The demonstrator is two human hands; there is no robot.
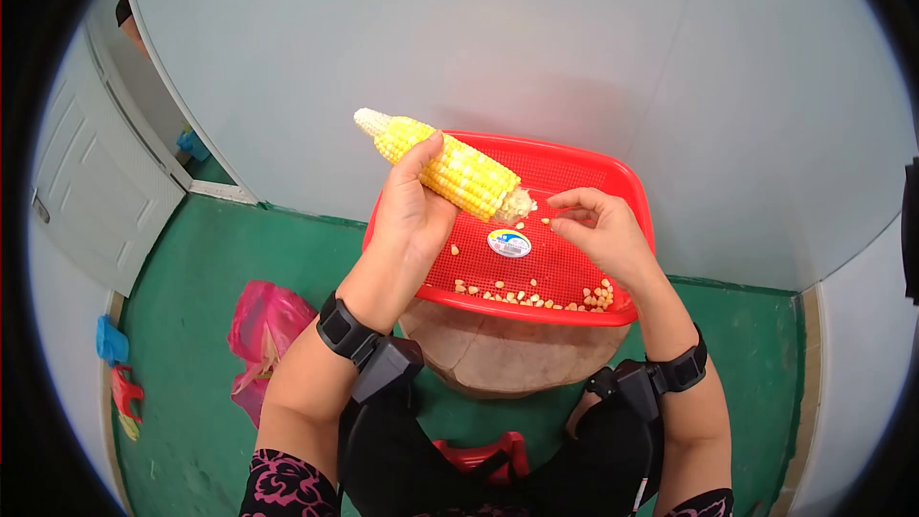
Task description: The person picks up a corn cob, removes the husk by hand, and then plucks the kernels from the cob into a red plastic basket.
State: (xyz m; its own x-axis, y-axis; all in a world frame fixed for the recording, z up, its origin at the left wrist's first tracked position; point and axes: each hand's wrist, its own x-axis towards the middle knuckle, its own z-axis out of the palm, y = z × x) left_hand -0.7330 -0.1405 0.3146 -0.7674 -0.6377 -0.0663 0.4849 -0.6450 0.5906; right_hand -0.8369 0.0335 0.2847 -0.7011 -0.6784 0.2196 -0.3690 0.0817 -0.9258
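Just above the centre of the frame, we hold a yellow corn cob point(469, 175) aslant over a red basket point(644, 215), its broken stalk end toward the right. Our left hand point(414, 211) is closed around it; our right hand point(605, 230) hovers beside that end, thumb and forefinger narrowly apart. A kernel point(546, 221) shows by the fingertips; whether they touch it, we cannot tell. We judge the step as picking off kernels; a further pick calls for a steady cob and a small pinch. Loose kernels point(596, 299) line the basket's near side, above a round wooden stump point(498, 359) at lower centre.
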